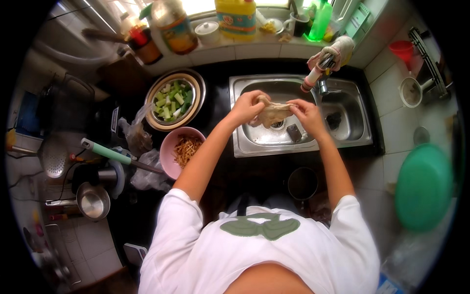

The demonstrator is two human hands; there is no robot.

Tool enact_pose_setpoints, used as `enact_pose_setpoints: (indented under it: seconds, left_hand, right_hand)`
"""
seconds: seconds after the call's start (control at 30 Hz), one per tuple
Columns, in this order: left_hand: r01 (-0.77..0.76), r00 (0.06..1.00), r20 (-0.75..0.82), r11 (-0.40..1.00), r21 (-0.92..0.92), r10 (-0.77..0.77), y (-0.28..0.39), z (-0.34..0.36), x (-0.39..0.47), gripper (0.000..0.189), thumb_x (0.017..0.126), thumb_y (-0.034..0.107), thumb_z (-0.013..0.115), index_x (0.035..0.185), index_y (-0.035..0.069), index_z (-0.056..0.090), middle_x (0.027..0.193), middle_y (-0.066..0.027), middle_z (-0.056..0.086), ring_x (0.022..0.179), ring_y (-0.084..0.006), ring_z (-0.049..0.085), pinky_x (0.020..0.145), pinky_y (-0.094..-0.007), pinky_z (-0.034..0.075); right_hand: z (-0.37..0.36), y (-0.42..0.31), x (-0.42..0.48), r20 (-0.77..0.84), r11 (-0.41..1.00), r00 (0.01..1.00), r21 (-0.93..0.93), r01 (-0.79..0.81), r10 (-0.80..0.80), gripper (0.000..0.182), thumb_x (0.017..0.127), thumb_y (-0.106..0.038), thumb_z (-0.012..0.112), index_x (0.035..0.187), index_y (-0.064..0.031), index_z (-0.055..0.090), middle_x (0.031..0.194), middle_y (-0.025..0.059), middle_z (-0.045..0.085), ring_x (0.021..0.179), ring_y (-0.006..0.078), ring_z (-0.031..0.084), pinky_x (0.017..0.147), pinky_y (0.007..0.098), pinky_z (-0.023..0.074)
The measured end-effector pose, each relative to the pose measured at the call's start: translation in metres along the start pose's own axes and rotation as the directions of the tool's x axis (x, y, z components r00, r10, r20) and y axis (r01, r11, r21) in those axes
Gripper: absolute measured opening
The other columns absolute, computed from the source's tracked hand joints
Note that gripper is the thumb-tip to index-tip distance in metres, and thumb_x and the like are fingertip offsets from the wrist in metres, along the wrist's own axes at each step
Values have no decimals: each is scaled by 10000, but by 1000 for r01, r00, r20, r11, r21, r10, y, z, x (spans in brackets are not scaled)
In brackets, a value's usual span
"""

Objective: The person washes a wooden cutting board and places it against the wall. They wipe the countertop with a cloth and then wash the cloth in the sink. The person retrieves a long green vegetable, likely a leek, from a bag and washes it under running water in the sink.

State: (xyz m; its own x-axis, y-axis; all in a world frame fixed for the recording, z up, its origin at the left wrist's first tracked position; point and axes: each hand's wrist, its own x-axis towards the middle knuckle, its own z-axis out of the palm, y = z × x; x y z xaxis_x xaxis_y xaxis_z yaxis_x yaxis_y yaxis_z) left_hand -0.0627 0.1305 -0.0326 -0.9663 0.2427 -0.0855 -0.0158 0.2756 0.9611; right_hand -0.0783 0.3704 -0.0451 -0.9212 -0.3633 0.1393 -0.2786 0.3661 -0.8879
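Observation:
A damp-looking beige cloth [272, 113] hangs bunched between my two hands, above the larger left basin of the stainless-steel sink [253, 150]. My left hand [248, 107] pinches its left end, and my right hand [305, 114] grips the upper right corner between thumb and fingers. Below it in the basin are the drain strainer [278, 125] and a small dark scrubbing block [293, 133]. The faucet [323, 86] stands behind my right hand, with another cloth [342, 51] draped over it. Something dark [333, 120] lies in the smaller right basin.
Left of the sink are a bowl of chopped green vegetables [172, 101] and a pink bowl [169, 150] of brown shredded food. A green-handled utensil [110, 153] and plastic bags [150, 171] lie nearby. Bottles, including a yellow jug [235, 18], line the windowsill.

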Motion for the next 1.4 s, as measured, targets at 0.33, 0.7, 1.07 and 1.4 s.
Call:
enact_pose_setpoints:
  seconds: [0.33,0.7,1.07,1.4]
  left_hand:
    - [-38,988,130,939,-343,87,-2,-10,17,229,711,60,670,891,36,532,971,-70,634,797,-88,560,656,-237,467]
    - [-109,973,209,993,34,100,-11,56,38,375,747,183,698,1081,35,610,939,-133,649,756,-176,616,699,-300,489]
    - [-141,987,-21,928,344,158,51,23,40,181,798,173,650,906,34,690,793,-148,662,694,-249,641,623,-330,493]
    - [0,999,-33,761,649,29,-89,19,86,153,701,236,639,735,96,690,804,-134,658,832,-324,608,783,-382,470]
  right_hand:
    - [-43,-18,16,131,967,968,113,-229,214,351,817,0,603,1161,53,560,924,27,627,844,88,590,778,220,480]
    - [-17,-6,11,177,927,983,357,-116,55,236,783,-2,640,1019,8,632,886,62,659,815,118,609,757,240,486]
    - [-75,56,-2,156,952,959,-234,-196,235,179,733,-108,642,892,-36,680,658,100,621,616,132,576,602,265,455]
    - [-67,180,-5,-53,849,984,-499,-171,167,129,728,-196,668,788,-85,696,822,115,663,896,271,599,831,413,439]
